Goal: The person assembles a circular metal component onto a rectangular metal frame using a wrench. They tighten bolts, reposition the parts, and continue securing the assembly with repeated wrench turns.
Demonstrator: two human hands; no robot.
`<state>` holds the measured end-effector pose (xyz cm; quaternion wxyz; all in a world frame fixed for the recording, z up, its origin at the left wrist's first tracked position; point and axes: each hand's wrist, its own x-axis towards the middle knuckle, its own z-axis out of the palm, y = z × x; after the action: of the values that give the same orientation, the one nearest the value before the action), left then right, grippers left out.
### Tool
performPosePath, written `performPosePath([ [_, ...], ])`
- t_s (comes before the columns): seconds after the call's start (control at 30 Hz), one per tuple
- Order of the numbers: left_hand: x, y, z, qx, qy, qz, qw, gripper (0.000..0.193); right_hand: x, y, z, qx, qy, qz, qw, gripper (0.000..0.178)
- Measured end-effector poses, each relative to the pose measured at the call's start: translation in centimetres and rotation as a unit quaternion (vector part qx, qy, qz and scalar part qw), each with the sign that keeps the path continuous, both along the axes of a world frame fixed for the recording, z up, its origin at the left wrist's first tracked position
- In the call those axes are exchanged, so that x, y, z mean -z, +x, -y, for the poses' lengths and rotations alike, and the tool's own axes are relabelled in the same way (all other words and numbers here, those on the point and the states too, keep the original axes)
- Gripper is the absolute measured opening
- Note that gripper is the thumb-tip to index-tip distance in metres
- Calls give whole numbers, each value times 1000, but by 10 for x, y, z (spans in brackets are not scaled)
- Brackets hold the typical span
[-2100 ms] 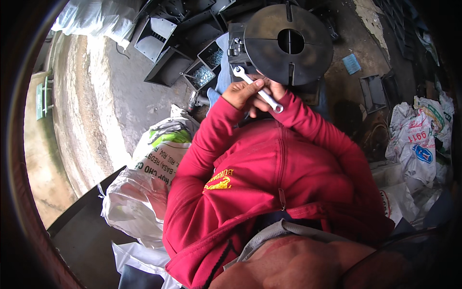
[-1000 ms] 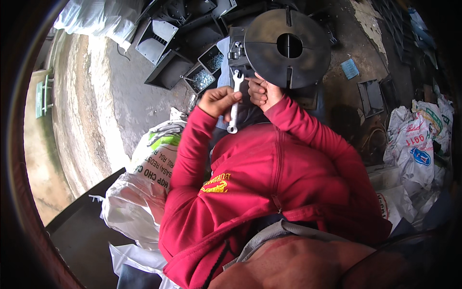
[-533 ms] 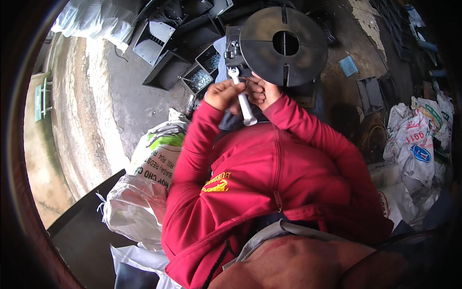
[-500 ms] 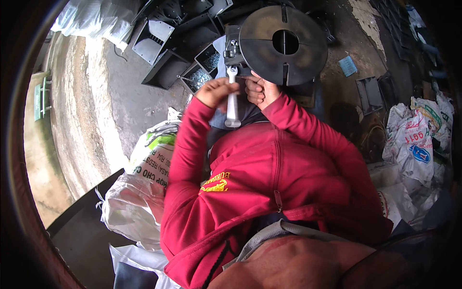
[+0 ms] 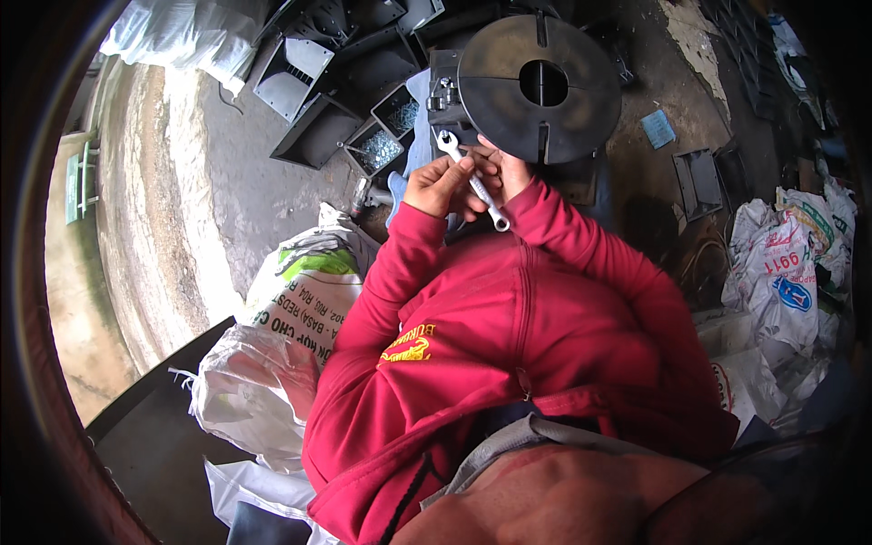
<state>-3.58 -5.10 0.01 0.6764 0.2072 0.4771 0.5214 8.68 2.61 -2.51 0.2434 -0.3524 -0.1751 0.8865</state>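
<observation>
Head view shows us narrow room before the hands: the near edge of the black disc [image 5: 584,113] stands just ahead, and the red jacket [image 5: 463,309] is close behind. To the left we see the bins [image 5: 387,125] with small metal parts [image 5: 379,151], then a wider stretch of grey floor [image 5: 263,173]; a sack [image 5: 309,295] lies beside the left forearm [image 5: 400,245]. The wrench [image 5: 478,187] is in the left hand [image 5: 442,185], slanted across the front of the right hand [image 5: 510,174], its upper end pointing forward and left. The left hand grips it between thumb and fingers. The right hand, with curled fingers, reaches to the disc's near edge; it is partly hidden, so we cannot tell whether it holds something. Both forearms bend inward.
</observation>
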Motion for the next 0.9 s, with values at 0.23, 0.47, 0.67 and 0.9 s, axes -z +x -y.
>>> performPosePath([
  [0.23,13,-57,-8,14,62,-111,992,19,23,4,-8,-38,-26,-151,987,33],
  [0.47,-7,-45,11,39,75,-188,979,23,13,8,-7,-39,-20,-127,991,35],
  [0.67,1,-2,3,-71,8,-22,997,23,-8,4,0,-16,-9,-55,998,39],
  [0.9,-4,-44,-6,28,-10,-114,993,20,17,5,-9,-43,-37,-143,988,32],
])
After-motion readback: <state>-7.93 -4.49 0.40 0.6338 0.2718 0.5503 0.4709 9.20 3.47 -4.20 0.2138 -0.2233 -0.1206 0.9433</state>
